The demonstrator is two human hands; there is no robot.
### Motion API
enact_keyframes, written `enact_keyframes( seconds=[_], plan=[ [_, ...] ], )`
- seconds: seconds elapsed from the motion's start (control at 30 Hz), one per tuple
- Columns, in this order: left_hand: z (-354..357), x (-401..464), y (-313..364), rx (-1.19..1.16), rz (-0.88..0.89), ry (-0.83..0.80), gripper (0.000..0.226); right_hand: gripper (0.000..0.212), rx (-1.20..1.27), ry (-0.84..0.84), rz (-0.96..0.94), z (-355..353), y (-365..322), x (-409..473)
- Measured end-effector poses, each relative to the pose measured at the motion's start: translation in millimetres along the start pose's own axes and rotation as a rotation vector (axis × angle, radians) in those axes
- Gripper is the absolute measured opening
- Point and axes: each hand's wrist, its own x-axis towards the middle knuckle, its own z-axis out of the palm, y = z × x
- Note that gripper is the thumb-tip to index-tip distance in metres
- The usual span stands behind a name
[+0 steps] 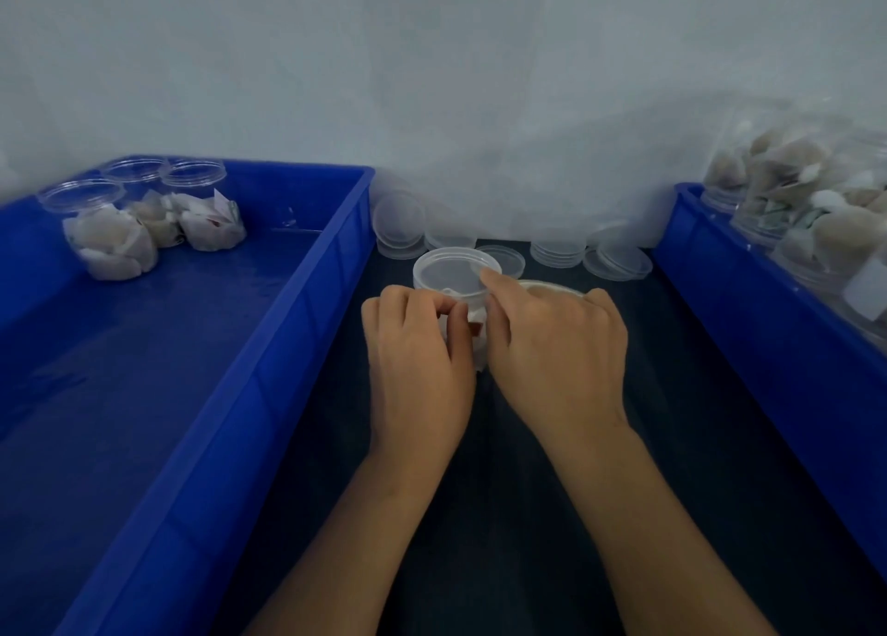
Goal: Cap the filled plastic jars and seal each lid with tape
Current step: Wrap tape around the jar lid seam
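Both hands — left hand point(417, 347); right hand point(557, 342) — grip capped jar point(453, 277).

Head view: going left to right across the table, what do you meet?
Left blue bin holding three capped jars → left hand → jar being sealed → right hand → right blue bin with filled jars.

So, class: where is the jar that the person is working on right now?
In the head view the jar stands centre frame on the dark table, between the two blue crates, with the left hand and right hand on it.
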Motion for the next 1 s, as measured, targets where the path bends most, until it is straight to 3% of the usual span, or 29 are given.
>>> enact_keyframes(
  seconds=[0.27, 0.67, 0.8, 1.0],
  plan=[
    [1.1, 0.7, 3.5, -0.152, -0.038, 0.009, 0.018, 0.031, -0.024, 0.036, -0.002, 6.9, 0.8, -0.2],
    [-0.3, 2.7, -2.1, -0.182, -0.04, 0.01, 0.009, 0.034, -0.047, 0.062, -0.011, 9.6, 1.3, -1.9],
    [-0.9, 6.7, -10.0, -0.305, -0.104, 0.046, 0.025, 0.033, -0.041, 0.063, -0.01, 9.0, 1.5, -2.0],
    [1.4, 13.6, -26.3, -0.532, -0.273, -0.128, 0.052, 0.029, -0.02, 0.055, -0.005, 7.6, -0.3, -2.5]
  ],
)
